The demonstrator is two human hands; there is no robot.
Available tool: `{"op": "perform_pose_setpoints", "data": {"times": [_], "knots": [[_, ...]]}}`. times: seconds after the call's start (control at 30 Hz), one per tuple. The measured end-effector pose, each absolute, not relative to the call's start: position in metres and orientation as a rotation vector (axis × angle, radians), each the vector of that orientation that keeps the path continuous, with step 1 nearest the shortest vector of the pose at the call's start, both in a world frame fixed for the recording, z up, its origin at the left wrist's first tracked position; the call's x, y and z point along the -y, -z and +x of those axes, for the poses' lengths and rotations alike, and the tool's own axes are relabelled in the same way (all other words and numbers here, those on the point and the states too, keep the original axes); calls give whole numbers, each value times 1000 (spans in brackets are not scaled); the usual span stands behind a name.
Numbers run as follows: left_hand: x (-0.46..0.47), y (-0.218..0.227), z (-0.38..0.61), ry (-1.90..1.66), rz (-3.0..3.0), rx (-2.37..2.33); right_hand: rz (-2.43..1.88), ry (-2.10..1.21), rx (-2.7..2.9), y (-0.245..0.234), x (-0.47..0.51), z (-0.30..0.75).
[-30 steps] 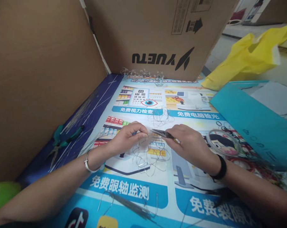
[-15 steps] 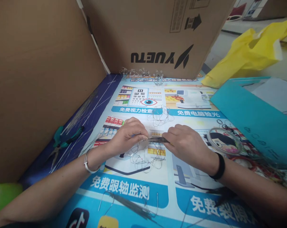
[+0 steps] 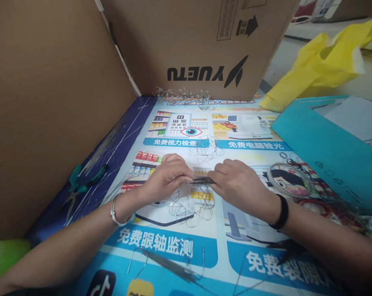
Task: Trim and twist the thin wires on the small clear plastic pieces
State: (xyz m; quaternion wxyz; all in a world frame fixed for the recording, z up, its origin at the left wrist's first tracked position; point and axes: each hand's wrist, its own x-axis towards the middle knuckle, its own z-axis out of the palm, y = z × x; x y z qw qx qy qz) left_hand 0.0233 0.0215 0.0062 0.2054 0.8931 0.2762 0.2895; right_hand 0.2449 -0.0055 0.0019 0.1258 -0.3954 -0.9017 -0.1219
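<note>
The left hand's [image 3: 170,176] thumb and forefinger are pinched together on a strand of the thin wire tangle [image 3: 190,203], right at the point where the dark tips of a pair of needle-nose pliers [image 3: 203,180] meet it. The right hand [image 3: 238,185] is clenched around the pliers' handles, which are hidden in the palm; only the slim nose shows between the two hands. Whether the nose is gripping the strand is too fine to tell. The rest of the wire tangle hangs in loose loops just below the fingers and lies on the printed poster [image 3: 173,246] that covers the table.

A silver bracelet [image 3: 115,211] sits on the left wrist and a black band [image 3: 281,211] on the right. Just beyond the hands lies a second wire knot [image 3: 206,148]. Near the bottom edge, a bundle of straight wires [image 3: 170,267] lies on the poster. To the right of the right hand is a clear tape roll [image 3: 289,183], and past it a teal sheet [image 3: 324,152] and a yellow plastic bag [image 3: 324,61]. Well to the left, teal-handled cutters [image 3: 81,181] lie beside a cardboard wall [image 3: 50,102]. A cardboard box [image 3: 198,41] stands at the far edge.
</note>
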Motion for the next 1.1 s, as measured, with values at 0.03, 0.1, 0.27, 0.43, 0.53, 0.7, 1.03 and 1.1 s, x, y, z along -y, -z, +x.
{"op": "perform_pose_setpoints", "data": {"times": [0.03,0.1,0.27,0.43,0.53,0.7,1.03,1.1], "knots": [[-21,-6,24,-810,2488,-778,-1140,352,2626,-2,6,245],[-21,-6,25,-822,2481,-796,-1119,355,2621,-2,6,245],[-20,-5,24,-832,2478,-792,-1125,396,2590,-3,7,245],[-20,-4,25,-853,2480,-778,-1146,379,2609,-3,7,245],[-20,-4,26,-851,2487,-776,-1157,361,2620,-2,7,245],[-20,-5,26,-820,2488,-760,-1158,347,2611,-3,7,244],[-20,-3,27,-886,2489,-660,-1174,379,2623,-2,11,241],[-20,-2,28,-909,2489,-650,-1184,392,2636,-2,12,241]]}}
